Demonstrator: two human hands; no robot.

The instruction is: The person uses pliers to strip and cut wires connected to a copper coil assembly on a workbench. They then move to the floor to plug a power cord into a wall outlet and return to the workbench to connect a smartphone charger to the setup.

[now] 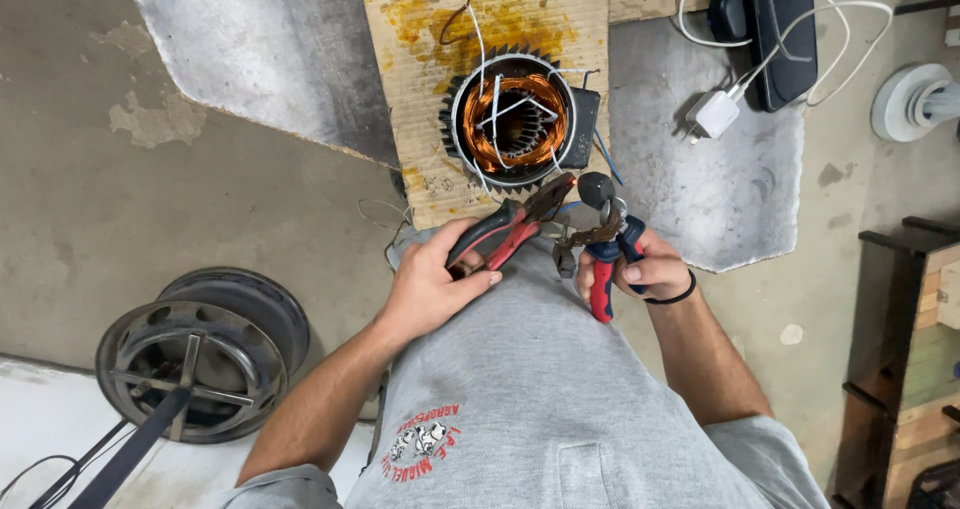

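Copper windings partly behind white ties

A dark, flat, rectangular phone lies screen-up and unlit near the top edge of the grey mat, white cables looping round it, and a stained brown cardboard sheet lies flat beside that mat.

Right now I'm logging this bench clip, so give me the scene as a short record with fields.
Left hand: holds red-and-black pliers, tips toward the stator
Right hand: grips red-and-blue pliers, jaws on a small dark part
Workpiece: motor stator with copper windings and white ties
Support: stained cardboard
Nearby: wheel rim, white charger
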